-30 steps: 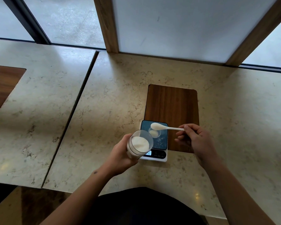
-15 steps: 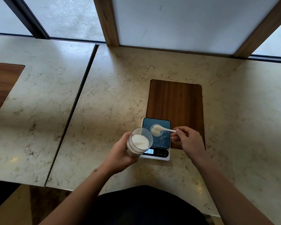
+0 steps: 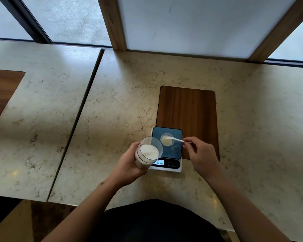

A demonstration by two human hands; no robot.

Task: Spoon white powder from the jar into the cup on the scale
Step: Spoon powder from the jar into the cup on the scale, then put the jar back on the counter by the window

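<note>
The head view looks down at two bare hands over a stone table (image 3: 112, 105). The left hand (image 3: 129, 163) is wrapped around a clear jar (image 3: 147, 153), with the fingers curled tight on its side. The jar is lifted and tipped a little toward the right, and its open top faces up. White powder (image 3: 149, 151) fills the jar most of the way.

The right hand (image 3: 202, 157) pinches the thin handle of a white spoon (image 3: 175, 139) between the thumb and the fingers. The other fingers are curled in. The spoon reaches left from the hand, and its round end sits inside a small cup (image 3: 167, 139). The cup has some pale powder in it.

The cup stands on the dark top of a small scale (image 3: 166, 149). The scale has a white front edge with a lit screen (image 3: 159, 162), and the jar covers the screen's left corner. The jar is just beside the cup, on its near left.

The far part of the scale lies over the near end of a brown wood panel (image 3: 187, 109) in the table. A dark gap (image 3: 73, 128) splits this table from another table (image 3: 33, 102) on the left, which has its own wood panel (image 3: 0, 95) at the edge of the view. A white board (image 3: 191, 23) with wood posts stands behind the table.
</note>
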